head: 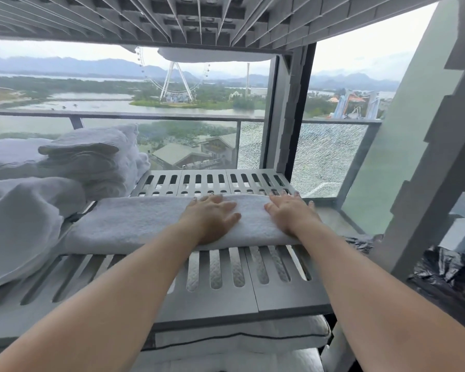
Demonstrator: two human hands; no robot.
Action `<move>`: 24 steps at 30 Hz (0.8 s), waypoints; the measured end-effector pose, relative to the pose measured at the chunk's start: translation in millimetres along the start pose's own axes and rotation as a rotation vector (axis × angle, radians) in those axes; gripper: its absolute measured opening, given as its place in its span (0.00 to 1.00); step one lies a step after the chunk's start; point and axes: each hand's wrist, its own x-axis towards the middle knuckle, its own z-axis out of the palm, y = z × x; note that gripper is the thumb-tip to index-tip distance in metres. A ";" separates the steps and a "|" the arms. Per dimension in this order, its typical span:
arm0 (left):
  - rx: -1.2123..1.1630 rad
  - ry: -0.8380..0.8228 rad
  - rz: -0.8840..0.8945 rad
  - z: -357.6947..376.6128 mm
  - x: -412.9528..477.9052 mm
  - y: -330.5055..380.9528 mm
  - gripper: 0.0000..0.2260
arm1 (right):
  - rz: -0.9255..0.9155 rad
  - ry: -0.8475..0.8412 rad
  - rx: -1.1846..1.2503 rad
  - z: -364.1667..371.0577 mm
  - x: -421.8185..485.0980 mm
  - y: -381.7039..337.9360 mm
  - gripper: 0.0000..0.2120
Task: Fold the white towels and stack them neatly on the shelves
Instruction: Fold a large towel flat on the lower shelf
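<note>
A folded white towel lies across the middle of a grey slatted shelf. My left hand rests flat on the towel's centre with fingers spread. My right hand lies flat on the towel's right end, palm down. Neither hand grips the cloth. A stack of folded white towels stands at the back left of the shelf. A bulkier white bundle lies at the front left, touching the flat towel's left end.
Another slatted shelf sits close overhead, with a towel edge hanging beyond it. Grey uprights frame the right side. White linen fills the shelf below. Black plastic bunches at the right. A glass balcony railing stands behind.
</note>
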 end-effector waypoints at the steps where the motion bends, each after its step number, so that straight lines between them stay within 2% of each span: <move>1: 0.007 -0.025 0.025 1.3 -4.1 7.0 0.33 | -0.025 0.054 -0.015 0.8 -2.4 -1.2 0.27; 4: 0.029 -0.094 0.007 3.5 -12.3 20.9 0.43 | -0.111 0.136 -0.022 0.6 -8.8 -4.9 0.25; 8: 0.061 -0.101 0.022 0.9 -23.7 28.1 0.48 | -0.174 0.048 0.050 -1.5 -17.9 -8.4 0.24; 12: 0.181 -0.053 -0.006 -0.8 -32.1 44.6 0.37 | -0.243 0.079 0.225 -3.1 -33.1 -11.7 0.20; 16: 0.341 0.094 0.034 -7.8 -35.5 71.0 0.17 | -0.277 0.332 0.342 -2.7 -51.3 -11.1 0.12; 18: 0.359 0.115 0.043 -9.4 -37.7 80.4 0.08 | -0.312 0.449 0.392 -2.5 -64.0 -10.5 0.11; 22: 0.326 0.124 -0.013 -7.0 -39.5 84.1 0.10 | -0.287 0.565 0.358 -2.1 -78.2 -7.0 0.09; 24: 0.296 0.168 -0.037 -4.6 -39.7 80.8 0.08 | -0.221 0.556 0.327 -2.5 -81.9 -3.7 0.14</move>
